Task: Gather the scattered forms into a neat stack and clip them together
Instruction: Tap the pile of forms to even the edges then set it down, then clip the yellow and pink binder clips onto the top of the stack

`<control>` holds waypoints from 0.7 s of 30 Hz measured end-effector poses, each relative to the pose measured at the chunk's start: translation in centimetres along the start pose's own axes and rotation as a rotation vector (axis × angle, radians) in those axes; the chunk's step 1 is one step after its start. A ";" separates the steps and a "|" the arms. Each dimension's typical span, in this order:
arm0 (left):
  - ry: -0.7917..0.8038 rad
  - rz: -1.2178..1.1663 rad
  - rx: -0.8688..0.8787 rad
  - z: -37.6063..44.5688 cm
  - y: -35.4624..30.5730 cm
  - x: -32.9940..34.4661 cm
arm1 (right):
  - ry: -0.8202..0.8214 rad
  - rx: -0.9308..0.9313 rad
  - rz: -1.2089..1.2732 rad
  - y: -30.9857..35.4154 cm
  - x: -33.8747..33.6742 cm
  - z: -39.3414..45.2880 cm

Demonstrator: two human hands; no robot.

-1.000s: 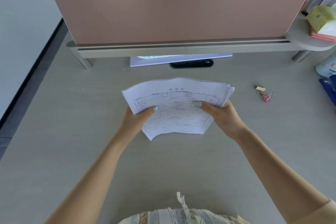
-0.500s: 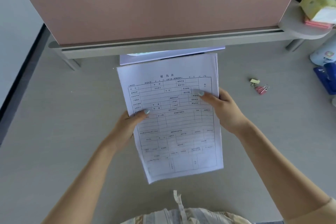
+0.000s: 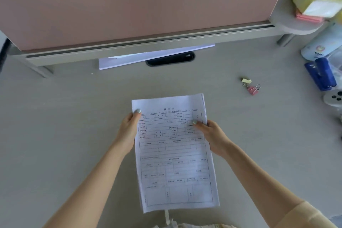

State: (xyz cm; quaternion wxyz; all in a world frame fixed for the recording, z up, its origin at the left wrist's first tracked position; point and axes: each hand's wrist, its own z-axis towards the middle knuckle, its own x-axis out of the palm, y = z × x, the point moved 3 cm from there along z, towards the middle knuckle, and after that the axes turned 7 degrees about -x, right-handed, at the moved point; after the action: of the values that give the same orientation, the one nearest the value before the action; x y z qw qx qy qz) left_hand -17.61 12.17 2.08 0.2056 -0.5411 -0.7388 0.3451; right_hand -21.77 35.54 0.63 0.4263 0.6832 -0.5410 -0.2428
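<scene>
Here, seen from above, a person holds a stack of forms in both hands over a pale grey bench. The left hand grips the stack's left edge near the top, thumb on the printed face and the other fingers hidden beneath. The right hand grips the right edge a little lower, thumb also on top. Both hands are closed on the paper.

The stack is the landmark for everything else. It sits in front of the person's body, long side running away from them, the top sheet showing a printed table. The sheets look gathered and mostly squared, though a few edges peek out along the stack's upper right side. No loose forms lie on the bench around it.

Up and to the right of the stack, well apart from it, lie two binder clips: a yellow clip and, just beside it, a pink clip. Neither is on the paper. Beyond the stack's far end, a separate pile of white paper lies partly under a pink divider screen. Far right of the stack is a blue stapler.

Judging by this, the gathering is done and the squaring nearly so. Clipping remains: one hand must free itself, fetch a clip and press it over an edge.
</scene>
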 end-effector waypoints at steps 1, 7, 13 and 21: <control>-0.020 0.001 -0.007 0.7 0.1 0.3 | -0.009 0.027 0.017 -0.5 -0.2 0.3; -0.076 0.072 -0.099 4.0 2.9 0.4 | -0.175 0.013 -0.229 -2.4 -3.4 2.5; -0.136 0.091 -0.163 5.9 4.4 -0.6 | -0.916 -0.275 -0.661 3.4 -14.4 6.7; -0.100 0.132 -0.159 7.3 4.9 -0.4 | -0.714 -0.152 -0.989 5.6 -18.8 12.7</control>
State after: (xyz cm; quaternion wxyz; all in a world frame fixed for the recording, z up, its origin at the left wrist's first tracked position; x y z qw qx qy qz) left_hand -19.23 10.59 -6.48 0.1017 -0.5855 -0.7358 0.3246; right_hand -40.41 49.00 -3.71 0.1029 0.6975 -0.2504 -0.6635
